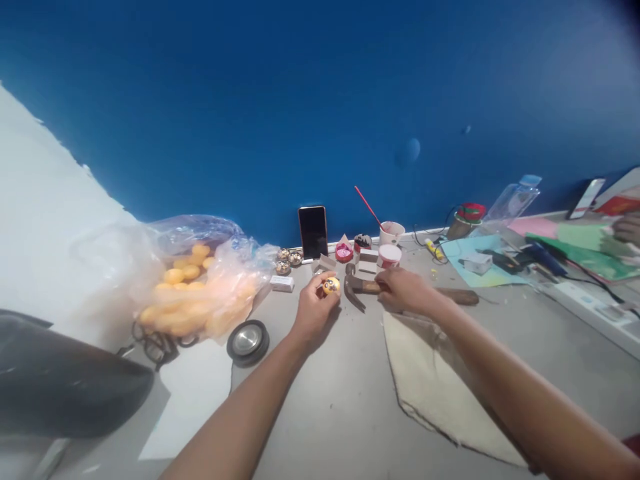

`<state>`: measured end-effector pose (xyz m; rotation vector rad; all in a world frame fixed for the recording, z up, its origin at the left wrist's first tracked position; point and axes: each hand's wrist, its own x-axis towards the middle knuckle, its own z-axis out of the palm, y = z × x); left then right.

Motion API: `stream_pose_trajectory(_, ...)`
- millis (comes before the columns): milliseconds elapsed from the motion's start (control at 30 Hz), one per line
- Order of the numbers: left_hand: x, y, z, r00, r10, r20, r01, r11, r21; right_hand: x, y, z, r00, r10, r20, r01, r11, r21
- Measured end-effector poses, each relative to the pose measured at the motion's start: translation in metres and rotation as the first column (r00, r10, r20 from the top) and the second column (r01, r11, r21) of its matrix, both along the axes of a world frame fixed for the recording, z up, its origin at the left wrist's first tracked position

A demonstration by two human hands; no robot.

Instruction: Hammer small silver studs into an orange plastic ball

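Observation:
My left hand (315, 307) is closed round a small yellow ball (331, 286) with dark and white markings, pinched between thumb and fingers above the table. Just right of it lies a claw hammer (354, 288), its metal head turned toward that hand. My right hand (404, 291) is over the wooden handle, fingers curled down near the top edge of a cream cloth (425, 380). The hand hides what its fingertips grip, if anything. Behind the hammer stand a small open box (369, 261) and a pink-and-white tub (389, 255).
At left are a plastic bag of yellow balls (187, 273) and a round dark-rimmed metal object (247, 339). A phone (313, 231) leans on the blue wall. A cup with a red stick (392, 232) stands behind. Another person's hand (627, 228) shows far right.

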<state>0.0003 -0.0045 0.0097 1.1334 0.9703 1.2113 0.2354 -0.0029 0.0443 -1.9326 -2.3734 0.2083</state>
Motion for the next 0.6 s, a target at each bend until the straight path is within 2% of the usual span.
stream_pose_trajectory(100, 0.000, 0.000, -0.003, 0.995, 0.046, -0.087, -0.037, 0.994, 0.102, -0.003, -0.008, -0.020, 0.998, -0.014, -0.058, 0.019, 0.996, 0.084)
stream_pose_trajectory(200, 0.000, 0.001, -0.006, 0.987, 0.053, -0.154, -0.023, 0.981, 0.194, -0.007, -0.008, -0.034, 0.999, -0.018, -0.027, 0.022, 0.989, 0.145)
stream_pose_trajectory(367, -0.003, 0.004, -0.012, 0.962, 0.147, -0.231, -0.067, 0.943, 0.325, -0.008, -0.010, -0.035, 0.998, -0.027, 0.049, 0.018, 0.984, 0.177)
stream_pose_trajectory(467, -0.005, 0.004, -0.013, 0.969, 0.116, -0.217, -0.058, 0.965, 0.254, -0.007, -0.016, -0.027, 0.997, -0.069, -0.022, 0.072, 0.977, 0.201)
stream_pose_trajectory(600, -0.005, 0.003, -0.010, 0.984, 0.097, -0.148, -0.078, 0.988, 0.132, -0.002, -0.020, -0.019, 0.978, -0.186, -0.090, 0.202, 0.950, 0.237)
